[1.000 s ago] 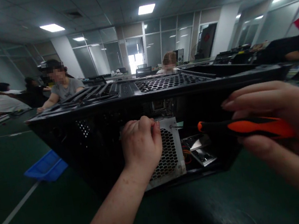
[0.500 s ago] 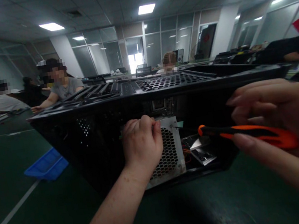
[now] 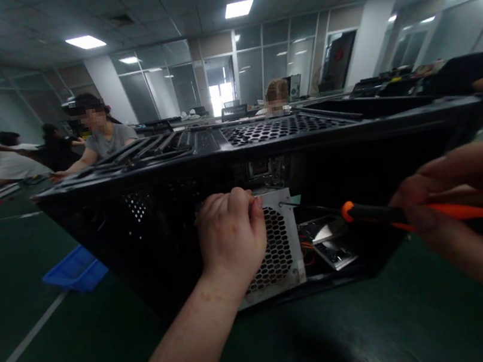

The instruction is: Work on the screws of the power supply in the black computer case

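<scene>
Two bare forearms, no sleeves in view, hands apparently ungloved, no rings visible

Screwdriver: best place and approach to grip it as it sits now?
Grip the orange and black handle of the screwdriver, coming from the right, as the right hand does. The thin shaft points left at the silver power supply, which the left hand steadies, so only the handle end is free.
</scene>
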Demonstrator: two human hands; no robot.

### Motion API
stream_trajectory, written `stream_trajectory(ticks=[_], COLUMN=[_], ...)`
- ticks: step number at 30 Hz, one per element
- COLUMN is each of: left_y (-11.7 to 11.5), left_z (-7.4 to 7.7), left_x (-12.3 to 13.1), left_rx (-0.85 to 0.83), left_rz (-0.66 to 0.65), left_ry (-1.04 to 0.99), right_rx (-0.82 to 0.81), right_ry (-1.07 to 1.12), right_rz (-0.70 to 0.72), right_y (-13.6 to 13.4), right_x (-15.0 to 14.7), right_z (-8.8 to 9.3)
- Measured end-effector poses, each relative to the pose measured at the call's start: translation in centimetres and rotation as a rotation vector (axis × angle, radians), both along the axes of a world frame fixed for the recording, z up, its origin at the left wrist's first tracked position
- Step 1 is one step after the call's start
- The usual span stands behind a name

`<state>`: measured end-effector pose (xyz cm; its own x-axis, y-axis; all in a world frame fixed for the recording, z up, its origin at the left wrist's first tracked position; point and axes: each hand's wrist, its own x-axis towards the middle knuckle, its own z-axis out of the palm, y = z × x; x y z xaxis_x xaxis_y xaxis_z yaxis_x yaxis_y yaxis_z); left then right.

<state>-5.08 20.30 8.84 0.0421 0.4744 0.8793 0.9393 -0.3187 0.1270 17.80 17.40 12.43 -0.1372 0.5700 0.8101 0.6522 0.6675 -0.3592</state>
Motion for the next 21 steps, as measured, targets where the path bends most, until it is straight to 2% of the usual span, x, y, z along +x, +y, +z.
stream_trajectory(ticks=[7, 11, 21], left_y=[-0.17, -0.07, -0.02], left_z=[0.00, -0.03, -0.06], left_x=[0.03, 0.09, 0.10], left_rx=[0.000, 0.010, 0.007], left_rz=[0.016, 0.018, 0.001], left_ry=[0.008, 0.011, -0.002], right_rx=[-0.020, 0.043, 0.049], right_ry=[-0.005, -0.020, -0.074], right_rz=[0.005, 0.010, 0.002], right_y=[0.78, 0.85, 0.63], right_x=[-0.14, -0.18, -0.21], right_z=[-0.33, -0.41, -0.53])
